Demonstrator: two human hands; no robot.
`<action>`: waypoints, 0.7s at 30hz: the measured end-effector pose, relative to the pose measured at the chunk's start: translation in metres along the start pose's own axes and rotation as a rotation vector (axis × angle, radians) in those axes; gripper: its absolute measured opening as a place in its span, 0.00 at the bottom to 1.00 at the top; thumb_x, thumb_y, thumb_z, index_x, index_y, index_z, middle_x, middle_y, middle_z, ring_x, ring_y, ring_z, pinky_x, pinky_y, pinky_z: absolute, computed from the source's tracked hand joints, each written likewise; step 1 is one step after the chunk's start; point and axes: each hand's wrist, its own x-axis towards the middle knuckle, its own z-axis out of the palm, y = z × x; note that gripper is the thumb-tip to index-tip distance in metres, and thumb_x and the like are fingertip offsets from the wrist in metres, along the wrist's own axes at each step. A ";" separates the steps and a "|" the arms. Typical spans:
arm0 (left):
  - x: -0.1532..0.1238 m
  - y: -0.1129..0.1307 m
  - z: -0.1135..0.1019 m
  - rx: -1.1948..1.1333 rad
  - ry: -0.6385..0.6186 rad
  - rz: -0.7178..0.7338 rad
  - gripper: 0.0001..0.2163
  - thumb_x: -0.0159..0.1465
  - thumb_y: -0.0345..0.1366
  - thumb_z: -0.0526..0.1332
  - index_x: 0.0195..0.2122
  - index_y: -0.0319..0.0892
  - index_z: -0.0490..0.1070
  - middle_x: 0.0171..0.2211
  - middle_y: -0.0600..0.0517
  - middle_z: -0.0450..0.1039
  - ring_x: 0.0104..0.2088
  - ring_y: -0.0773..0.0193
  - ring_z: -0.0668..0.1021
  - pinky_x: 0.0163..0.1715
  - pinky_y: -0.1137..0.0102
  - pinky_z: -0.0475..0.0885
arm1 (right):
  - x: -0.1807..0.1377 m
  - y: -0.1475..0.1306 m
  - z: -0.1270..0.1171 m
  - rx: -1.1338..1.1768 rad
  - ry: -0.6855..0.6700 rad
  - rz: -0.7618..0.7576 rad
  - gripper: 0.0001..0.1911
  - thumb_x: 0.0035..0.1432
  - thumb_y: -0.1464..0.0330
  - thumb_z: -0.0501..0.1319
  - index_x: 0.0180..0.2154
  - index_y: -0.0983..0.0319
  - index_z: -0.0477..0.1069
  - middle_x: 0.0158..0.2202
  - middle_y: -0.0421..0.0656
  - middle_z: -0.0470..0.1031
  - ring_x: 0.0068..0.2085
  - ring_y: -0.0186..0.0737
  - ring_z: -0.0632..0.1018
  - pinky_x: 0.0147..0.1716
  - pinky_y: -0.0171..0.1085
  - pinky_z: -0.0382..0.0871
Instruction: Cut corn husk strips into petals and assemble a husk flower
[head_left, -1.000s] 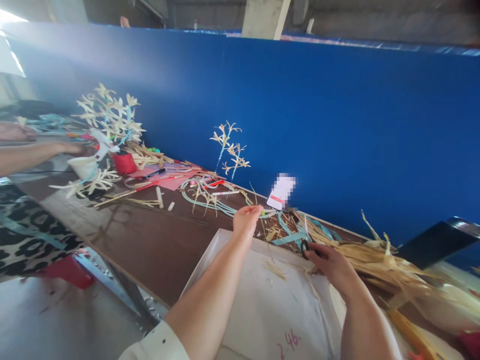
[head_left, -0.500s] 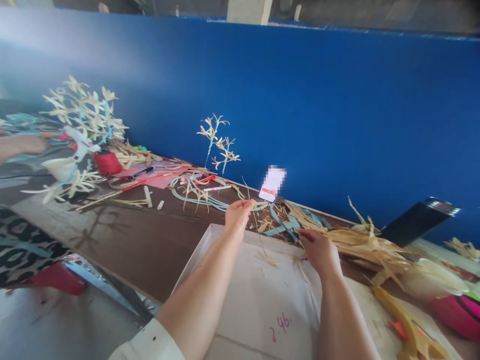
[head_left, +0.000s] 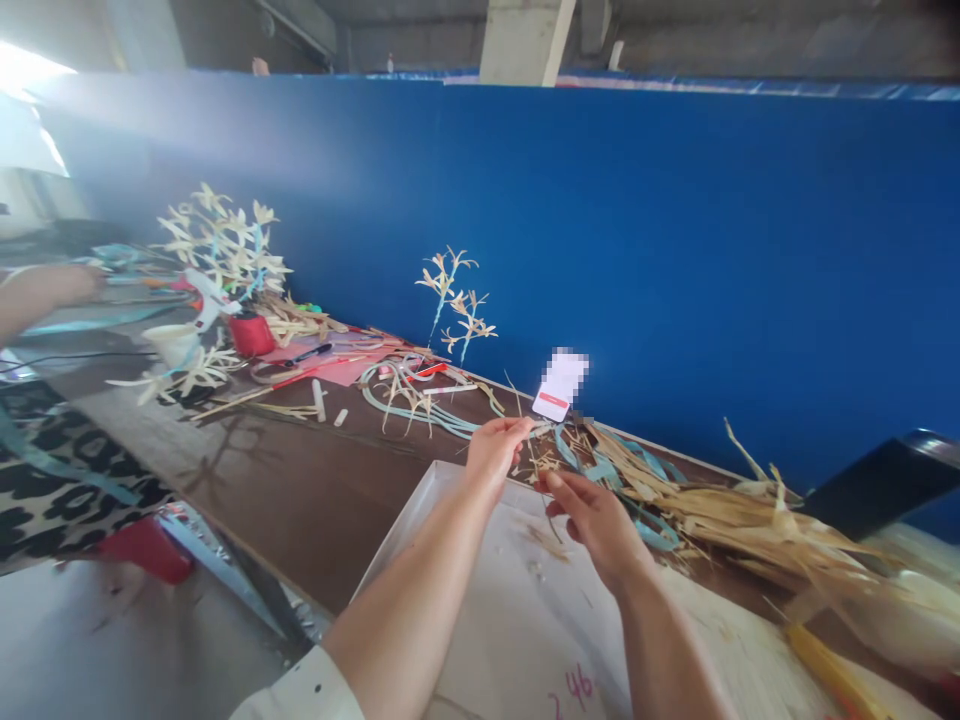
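Note:
My left hand (head_left: 496, 458) pinches a thin dry straw-like strip (head_left: 533, 455) between thumb and fingertips, above the far edge of a white shallow box (head_left: 517, 590). The strip's thin upper end sticks up past the fingers. Lower on the same strip, my right hand (head_left: 596, 515) has its thumb and forefinger closed, its other fingers curled. Just beyond the hands stands a lit phone (head_left: 556, 395), partly blurred out. Pale blue ribbon (head_left: 600, 468) and dry husk strips (head_left: 705, 500) lie to the right of it.
Two-headed husk flower stems (head_left: 450, 290) rise behind the table. At left are a flower bunch (head_left: 225, 240), a white glue gun (head_left: 210, 300), a red spool (head_left: 252, 335) and another person's arm (head_left: 45, 295). A dark bottle (head_left: 881, 485) leans at right; a blue partition (head_left: 675, 250) closes the back.
My right hand has moved left and closer to my left hand, now at the thin strip. The view has shifted, so things appear lower and farther right.

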 end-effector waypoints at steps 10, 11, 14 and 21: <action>-0.008 -0.002 0.005 0.159 -0.197 0.038 0.15 0.52 0.44 0.63 0.35 0.38 0.77 0.27 0.50 0.70 0.22 0.75 0.65 0.19 0.79 0.58 | 0.002 0.004 0.005 0.315 -0.050 0.116 0.14 0.42 0.58 0.68 0.25 0.62 0.73 0.21 0.38 0.67 0.21 0.27 0.59 0.17 0.31 0.45; -0.009 -0.002 0.005 0.188 -0.181 0.047 0.16 0.54 0.46 0.61 0.36 0.39 0.76 0.29 0.49 0.72 0.23 0.74 0.66 0.20 0.79 0.59 | 0.002 0.004 0.004 0.355 -0.023 0.124 0.13 0.41 0.59 0.68 0.25 0.62 0.73 0.21 0.38 0.66 0.22 0.28 0.60 0.17 0.31 0.45; -0.014 0.000 0.005 0.337 -0.219 0.064 0.21 0.55 0.52 0.58 0.37 0.40 0.76 0.32 0.47 0.74 0.26 0.69 0.71 0.21 0.77 0.61 | 0.005 0.006 0.000 0.514 0.095 0.124 0.14 0.40 0.60 0.69 0.29 0.62 0.75 0.25 0.39 0.69 0.22 0.28 0.61 0.15 0.30 0.44; -0.024 -0.007 0.010 0.527 -0.602 -0.009 0.18 0.50 0.50 0.62 0.31 0.38 0.75 0.30 0.47 0.75 0.23 0.69 0.71 0.19 0.76 0.59 | 0.011 0.012 -0.015 0.743 0.286 0.080 0.16 0.37 0.63 0.71 0.31 0.63 0.75 0.18 0.35 0.64 0.17 0.24 0.58 0.12 0.27 0.43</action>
